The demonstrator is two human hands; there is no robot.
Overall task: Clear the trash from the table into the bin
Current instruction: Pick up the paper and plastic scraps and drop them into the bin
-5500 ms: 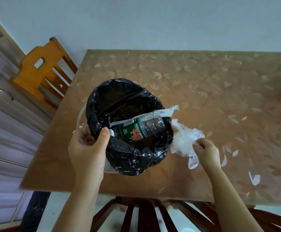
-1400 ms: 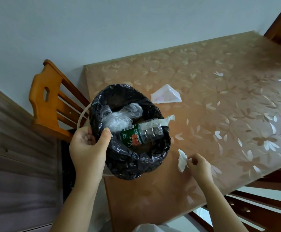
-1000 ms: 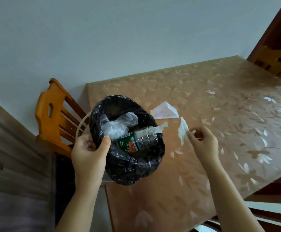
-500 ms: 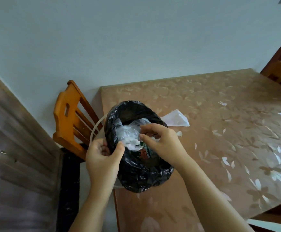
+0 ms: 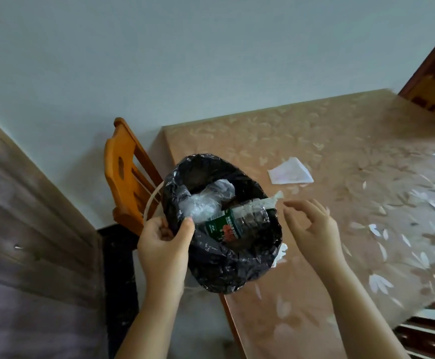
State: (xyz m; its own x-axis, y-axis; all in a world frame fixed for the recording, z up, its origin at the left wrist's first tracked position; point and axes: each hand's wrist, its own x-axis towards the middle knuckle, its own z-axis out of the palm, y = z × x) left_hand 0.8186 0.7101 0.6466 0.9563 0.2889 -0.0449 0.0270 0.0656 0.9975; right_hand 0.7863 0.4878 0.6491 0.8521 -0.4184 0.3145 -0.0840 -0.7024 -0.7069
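The bin point(image 5: 237, 265), lined with a black bag, hangs at the table's near left edge. My left hand point(image 5: 165, 242) grips its near rim. Inside lie a clear bottle with a green label point(image 5: 237, 221) and crumpled clear plastic point(image 5: 206, 200). My right hand point(image 5: 312, 226) hovers just right of the bin, fingers apart, holding nothing. A small white paper scrap point(image 5: 280, 255) shows at the bin's right side, below that hand. A white folded wrapper point(image 5: 290, 174) lies on the table point(image 5: 353, 151) beyond the bin.
An orange wooden chair point(image 5: 125, 177) stands left of the table against the pale wall. Dark wooden panelling fills the left side. Another chair back point(image 5: 434, 97) shows at the far right. The table's near edge runs along the lower right.
My right hand carried the white scrap from the table to the bin, reached over the opening, then drew back to the right and is now open. The left hand kept its hold on the rim.
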